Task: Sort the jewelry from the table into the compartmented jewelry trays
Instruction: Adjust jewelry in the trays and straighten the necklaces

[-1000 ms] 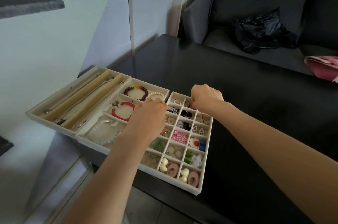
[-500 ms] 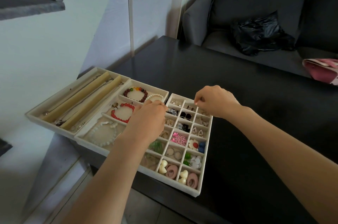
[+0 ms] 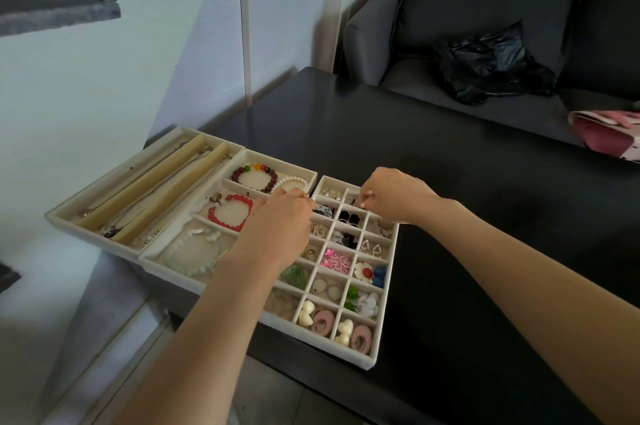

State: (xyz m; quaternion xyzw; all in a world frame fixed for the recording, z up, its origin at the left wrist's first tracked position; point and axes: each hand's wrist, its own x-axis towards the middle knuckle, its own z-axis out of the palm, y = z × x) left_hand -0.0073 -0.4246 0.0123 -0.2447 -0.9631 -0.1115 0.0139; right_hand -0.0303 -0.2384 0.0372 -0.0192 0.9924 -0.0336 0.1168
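Left hand: we see our left hand knuckles up over the seam between the middle tray and the grid tray, its fingers curled under at about 12 o'clock; whether they pinch anything we cannot tell
Right hand: our right hand hangs over the far row of the grid tray, fingers bunched and pointing down into a far cell; a small dark bit shows at the tips, but we cannot tell if it is held
Grid tray: the small-celled tray sits at the near edge of the dark worktop, its cells filled with earrings
Earrings: pink flower pieces lie mid-tray, pink ovals and cream hearts in the cells at 6 o'clock
Middle tray: touching the grid tray at 9 o'clock, the bracelet tray holds a red bead bracelet, a dark bead bracelet and a white one
Long tray: further toward 9 o'clock, the necklace tray overhangs the worktop edge
Beyond: a black bag lies on a grey armchair at 1 o'clock
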